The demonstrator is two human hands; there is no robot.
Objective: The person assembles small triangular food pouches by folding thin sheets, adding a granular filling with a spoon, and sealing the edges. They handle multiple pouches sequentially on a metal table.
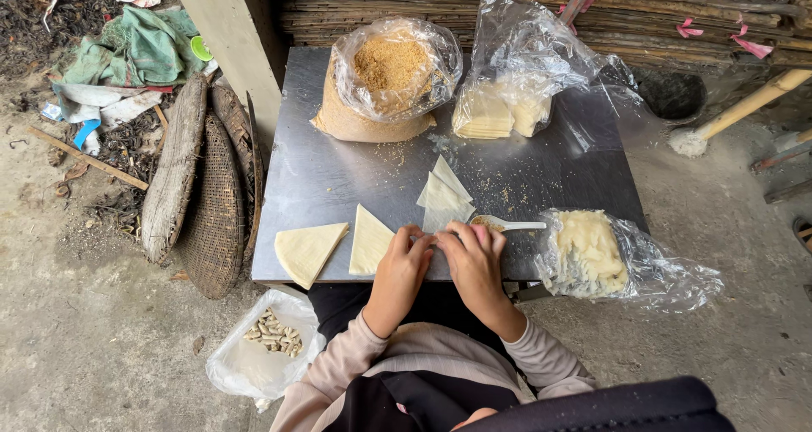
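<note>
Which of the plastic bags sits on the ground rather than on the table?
The bag of small rolled pieces, lower left beside the person's left arm. The other three bags rest on the metal table.

hidden: wrapper piece under both hands | cut off: pale pole [755,101] at right edge

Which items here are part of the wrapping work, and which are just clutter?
In use: left hand and right hand folding a wrapper piece; spoon; triangular wrappers; bag of brown crumbs; bag of wrapper stacks; bag of pale paste; bag of finished rolls.
Lying about: woven baskets; green cloth; stick.
</note>
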